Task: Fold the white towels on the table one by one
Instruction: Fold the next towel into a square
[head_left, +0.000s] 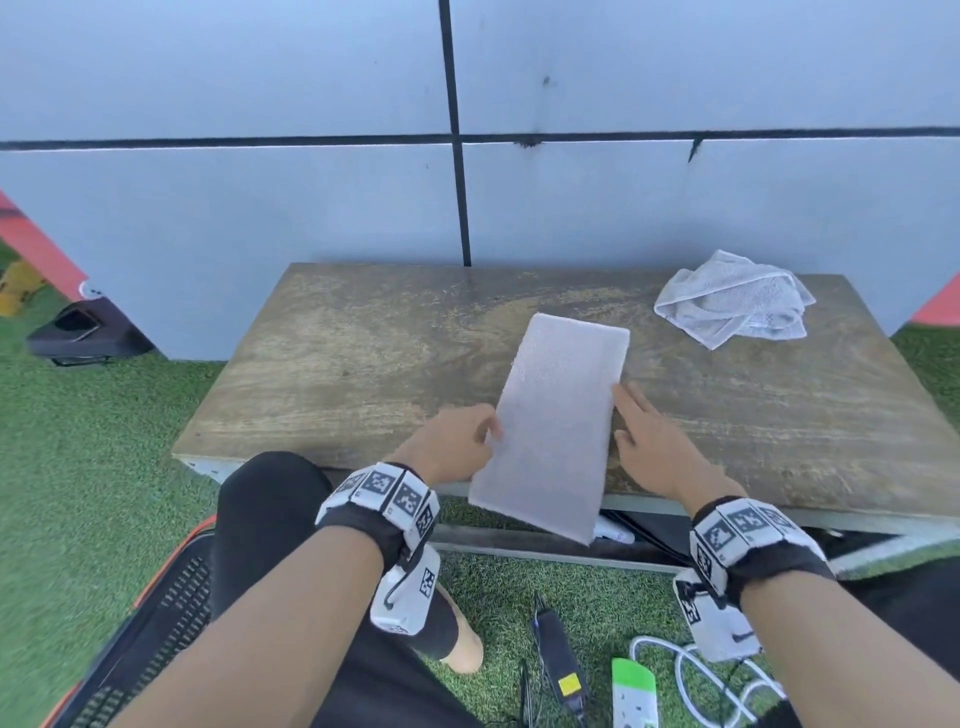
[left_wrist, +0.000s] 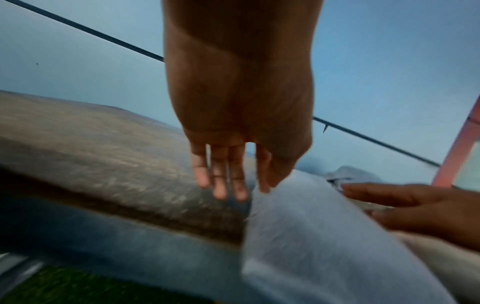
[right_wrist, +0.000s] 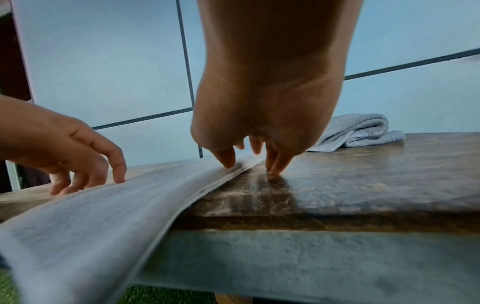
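A white towel (head_left: 558, 421) folded into a long strip lies on the wooden table (head_left: 337, 374), and its near end hangs over the front edge. My left hand (head_left: 457, 441) is at the strip's left edge with relaxed fingers (left_wrist: 221, 181) pointing down beside the cloth (left_wrist: 311, 236). My right hand (head_left: 649, 431) is at the right edge. Its thumb (right_wrist: 226, 158) touches the layered edge of the towel (right_wrist: 91, 226), and its fingertips (right_wrist: 275, 166) rest on the bare wood. Neither hand grips the cloth. A second, crumpled white towel (head_left: 732, 301) sits at the back right.
A grey panelled wall (head_left: 260, 208) stands directly behind the table. Green turf surrounds it. A power strip (head_left: 634, 691), a charger and white cables lie on the ground by my knees. A black bag (head_left: 83, 327) sits at the far left.
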